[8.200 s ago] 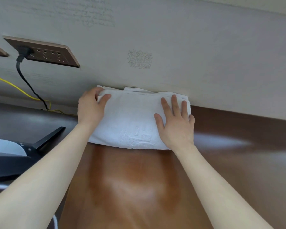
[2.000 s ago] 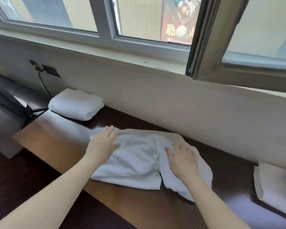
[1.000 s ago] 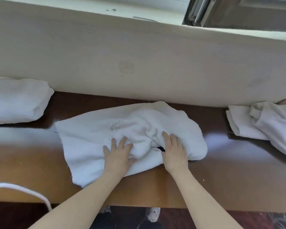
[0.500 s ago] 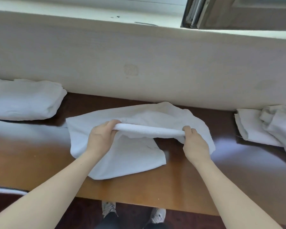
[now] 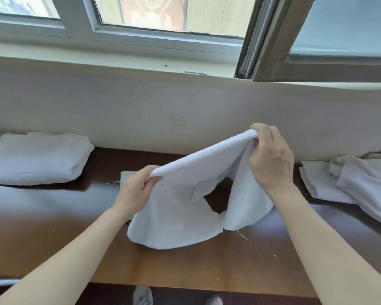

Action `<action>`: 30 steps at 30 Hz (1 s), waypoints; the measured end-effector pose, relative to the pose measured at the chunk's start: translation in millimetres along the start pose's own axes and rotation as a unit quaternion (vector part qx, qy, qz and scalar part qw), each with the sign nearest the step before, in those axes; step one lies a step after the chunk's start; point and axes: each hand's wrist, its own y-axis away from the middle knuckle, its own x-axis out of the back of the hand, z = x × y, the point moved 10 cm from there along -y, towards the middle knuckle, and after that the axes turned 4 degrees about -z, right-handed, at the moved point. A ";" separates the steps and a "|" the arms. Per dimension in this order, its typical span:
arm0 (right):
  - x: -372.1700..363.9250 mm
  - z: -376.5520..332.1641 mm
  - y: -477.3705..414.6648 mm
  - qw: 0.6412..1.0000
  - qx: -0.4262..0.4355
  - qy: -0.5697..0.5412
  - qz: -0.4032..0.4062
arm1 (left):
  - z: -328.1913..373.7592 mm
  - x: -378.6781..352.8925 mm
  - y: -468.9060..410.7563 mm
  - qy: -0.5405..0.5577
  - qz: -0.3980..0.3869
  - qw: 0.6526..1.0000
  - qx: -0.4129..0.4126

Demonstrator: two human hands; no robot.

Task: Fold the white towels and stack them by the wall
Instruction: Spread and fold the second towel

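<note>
You are seeing three lots of white towelling on the wooden surface point(image 5: 53, 227): one loose towel point(image 5: 180, 208) hanging over the middle, one folded bundle point(image 5: 35, 159) lying at the left edge, and one rumpled heap point(image 5: 356, 186) lying at the right edge, its towel count unclear. You are using two hands, left hand point(image 5: 136, 190) and right hand point(image 5: 271, 159), both gripping the loose towel. Two shoes point(image 5: 142, 296) are showing below the front edge.

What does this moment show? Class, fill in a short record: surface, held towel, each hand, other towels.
surface: wooden table against the wall
held towel: white, hanging from both hands, lower part on the table
left hand: grips its top edge
right hand: pinches the same edge, higher
folded towels: left, by the wall
crumpled towels: right, by the wall
</note>
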 end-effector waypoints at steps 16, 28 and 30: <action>92.2 -65.8 -40.8 0.995 0.046 -0.043 0.076 | 3.7 -96.9 32.4 0.149 -0.021 0.982 0.112; 92.4 5.5 -19.2 0.997 -0.022 -0.050 0.048 | 9.3 41.3 -0.6 0.126 0.126 0.982 0.057; 88.1 10.3 -14.2 0.999 -0.001 -0.026 0.040 | 17.2 69.7 -4.7 0.058 0.145 0.987 0.033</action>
